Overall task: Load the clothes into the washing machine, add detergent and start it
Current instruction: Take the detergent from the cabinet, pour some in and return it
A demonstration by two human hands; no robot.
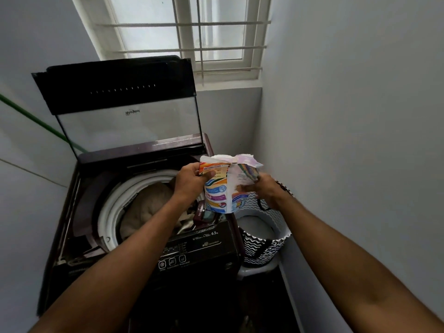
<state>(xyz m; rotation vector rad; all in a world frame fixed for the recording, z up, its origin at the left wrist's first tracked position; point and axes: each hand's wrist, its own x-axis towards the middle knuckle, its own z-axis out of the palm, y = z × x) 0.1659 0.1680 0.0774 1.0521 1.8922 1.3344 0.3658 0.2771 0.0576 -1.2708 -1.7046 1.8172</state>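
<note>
Left hand (192, 180) clamped on upper left edge of packet (223, 186), thumb across front. Right hand (263, 189) grips packet's right side, fingers blurred. Packet upright, top torn open, held above washer's (149, 236) front right corner, between drum and basket; contents not visible. Drum (113, 207) below left hand holds clothes (146, 207), beige cloth on top, darker pieces at right. Lid (125, 104) raised, glass panel upright. Control panel (192, 251) at front edge. Basket (266, 236), zigzag pattern, just right of washer under right hand; white lining showing inside.

floor (269, 308) bears washing machine (197, 265), basket (264, 246).
</note>
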